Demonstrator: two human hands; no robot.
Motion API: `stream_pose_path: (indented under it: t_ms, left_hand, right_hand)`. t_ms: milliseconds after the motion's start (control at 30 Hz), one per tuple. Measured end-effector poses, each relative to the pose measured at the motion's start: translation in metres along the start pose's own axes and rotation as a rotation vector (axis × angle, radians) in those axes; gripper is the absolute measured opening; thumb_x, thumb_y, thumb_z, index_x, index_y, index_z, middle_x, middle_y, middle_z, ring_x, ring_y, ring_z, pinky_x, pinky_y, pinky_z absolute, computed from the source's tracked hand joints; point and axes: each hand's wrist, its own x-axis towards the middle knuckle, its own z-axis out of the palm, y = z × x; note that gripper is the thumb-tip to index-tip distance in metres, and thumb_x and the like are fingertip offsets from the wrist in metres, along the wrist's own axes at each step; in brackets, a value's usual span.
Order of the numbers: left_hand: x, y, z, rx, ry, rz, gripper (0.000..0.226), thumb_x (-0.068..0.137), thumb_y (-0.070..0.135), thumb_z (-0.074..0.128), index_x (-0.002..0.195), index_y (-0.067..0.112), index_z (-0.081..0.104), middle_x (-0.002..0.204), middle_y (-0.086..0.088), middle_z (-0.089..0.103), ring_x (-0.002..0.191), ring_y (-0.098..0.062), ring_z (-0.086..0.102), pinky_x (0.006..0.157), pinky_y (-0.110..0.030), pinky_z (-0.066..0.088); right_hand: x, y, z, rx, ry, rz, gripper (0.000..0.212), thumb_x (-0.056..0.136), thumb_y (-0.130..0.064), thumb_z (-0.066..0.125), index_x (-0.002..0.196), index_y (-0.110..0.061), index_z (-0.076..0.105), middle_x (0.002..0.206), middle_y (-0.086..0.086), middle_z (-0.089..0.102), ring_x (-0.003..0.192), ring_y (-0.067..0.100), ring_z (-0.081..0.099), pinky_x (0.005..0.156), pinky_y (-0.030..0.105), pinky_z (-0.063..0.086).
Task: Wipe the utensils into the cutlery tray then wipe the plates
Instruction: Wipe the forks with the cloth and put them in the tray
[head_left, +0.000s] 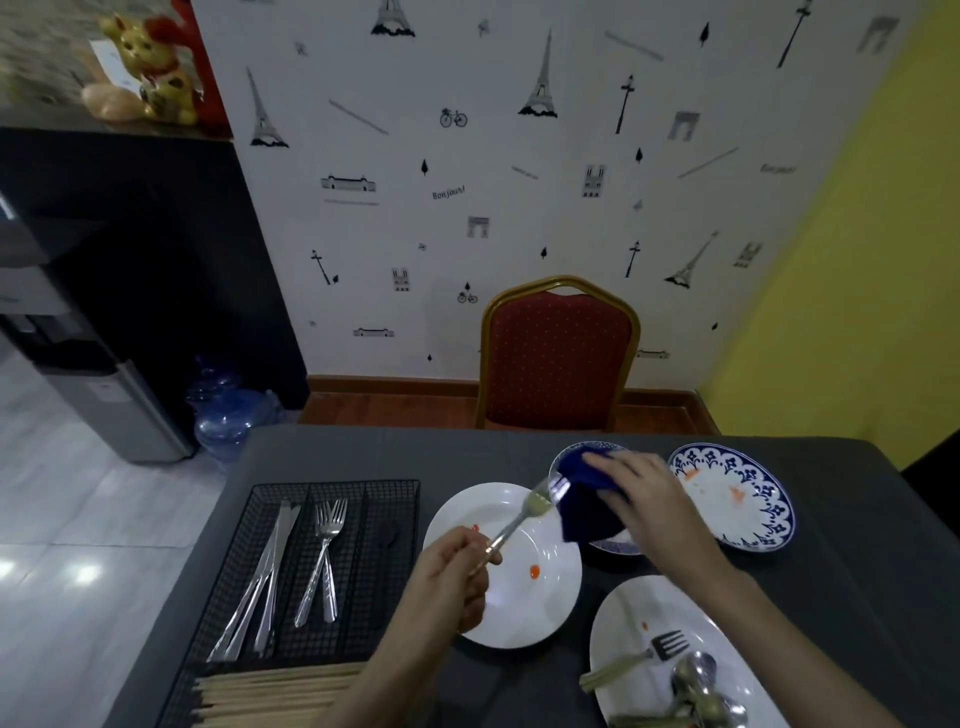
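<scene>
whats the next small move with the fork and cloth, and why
Probably draw the cloth along the fork tines to wipe them. The left hand holds the fork by its handle over the white plate, the right hand grips the cloth right at the tines, and the tray already holds two forks, so it likely goes there afterwards.

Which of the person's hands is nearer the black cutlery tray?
Left. The left hand holds a fork just right of the cutlery tray; the right hand is farther right, holding the cloth.
</scene>
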Motion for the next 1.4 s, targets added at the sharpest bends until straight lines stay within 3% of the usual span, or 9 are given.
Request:
stream_pose_path:
  t_ms: [100,200,367,467,567,833,1067,1267,1400]
  left_hand:
    - [0.004,-0.003,-0.01,0.15,0.067,-0.016,0.036,0.099,0.019,0.043,0.082,-0.003,0.066,0.052,0.006,0.028,0.044,-0.008,0.024,0.044,-0.019,0.02]
    - [0.012,-0.011,-0.01,0.274,0.089,-0.063,0.027,0.094,0.012,0.046,0.079,0.005,0.067,0.056,0.004,0.036,0.044,-0.009,0.031,0.044,-0.021,0.025]
    - [0.023,-0.006,0.005,0.309,0.06,0.025,0.019,0.094,0.004,0.045,0.078,0.007,0.055,0.05,0.005,0.043,0.04,-0.009,0.037,0.042,-0.02,0.029]
    - [0.022,-0.003,0.004,0.377,0.034,0.094,0.018,0.094,0.006,0.046,0.08,0.005,0.057,0.051,0.007,0.046,0.044,-0.009,0.039,0.047,-0.024,0.03]
    - [0.016,-0.004,0.002,0.359,0.022,0.102,0.018,0.094,0.007,0.047,0.08,0.002,0.057,0.052,0.004,0.042,0.043,-0.01,0.036,0.045,-0.024,0.028]
    - [0.015,-0.007,-0.002,0.326,0.011,0.072,0.017,0.093,0.003,0.047,0.079,0.002,0.057,0.051,0.0,0.042,0.045,-0.014,0.036,0.045,-0.025,0.028]
    - [0.009,-0.01,-0.005,0.167,0.045,0.063,0.019,0.096,-0.001,0.043,0.081,-0.002,0.055,0.049,0.001,0.041,0.041,-0.01,0.033,0.041,-0.02,0.028]
    - [-0.004,-0.022,-0.042,0.08,0.112,0.088,0.017,0.098,0.003,0.045,0.085,-0.001,0.054,0.056,-0.002,0.039,0.042,-0.008,0.031,0.039,-0.017,0.025]
    - [0.0,-0.043,-0.094,0.155,0.335,0.111,0.02,0.101,0.014,0.045,0.091,0.0,0.056,0.058,0.006,0.042,0.048,-0.006,0.036,0.044,-0.02,0.03]
  right_hand:
    - [0.001,0.005,-0.01,0.123,0.123,0.164,0.041,0.092,-0.015,0.059,0.132,-0.021,0.052,0.118,-0.001,0.058,0.106,0.019,0.048,0.089,0.022,0.032]
    - [0.009,-0.025,-0.012,0.14,0.19,0.117,0.041,0.092,-0.015,0.059,0.131,-0.018,0.053,0.118,0.0,0.057,0.107,0.018,0.046,0.09,0.02,0.028]
    - [0.008,-0.075,0.012,-0.062,0.051,-0.262,0.048,0.082,-0.017,0.068,0.128,-0.018,0.053,0.116,0.008,0.06,0.103,0.027,0.054,0.091,0.037,0.043]
    - [0.004,-0.071,0.021,-0.087,0.029,-0.226,0.052,0.079,-0.017,0.073,0.127,-0.019,0.054,0.117,0.007,0.06,0.104,0.027,0.055,0.085,0.042,0.05]
    - [0.009,-0.064,0.017,-0.053,0.08,-0.054,0.051,0.077,-0.014,0.075,0.125,-0.018,0.058,0.115,0.006,0.061,0.102,0.027,0.055,0.085,0.044,0.051]
    - [0.004,-0.061,0.018,-0.036,0.043,-0.11,0.051,0.076,-0.013,0.077,0.123,-0.019,0.059,0.114,0.003,0.061,0.103,0.022,0.05,0.084,0.04,0.051]
    - [0.006,-0.066,0.028,-0.147,-0.063,-0.329,0.063,0.07,-0.006,0.077,0.128,-0.019,0.054,0.122,0.011,0.058,0.108,0.031,0.054,0.089,0.042,0.048]
    - [0.042,-0.052,0.047,-0.16,-0.085,-0.122,0.051,0.078,-0.013,0.072,0.126,-0.017,0.057,0.115,0.01,0.062,0.103,0.029,0.053,0.083,0.041,0.049]
    - [0.055,-0.066,0.057,-0.027,-0.046,-0.052,0.044,0.083,-0.009,0.067,0.126,-0.014,0.058,0.114,0.01,0.062,0.1,0.029,0.053,0.084,0.041,0.046]
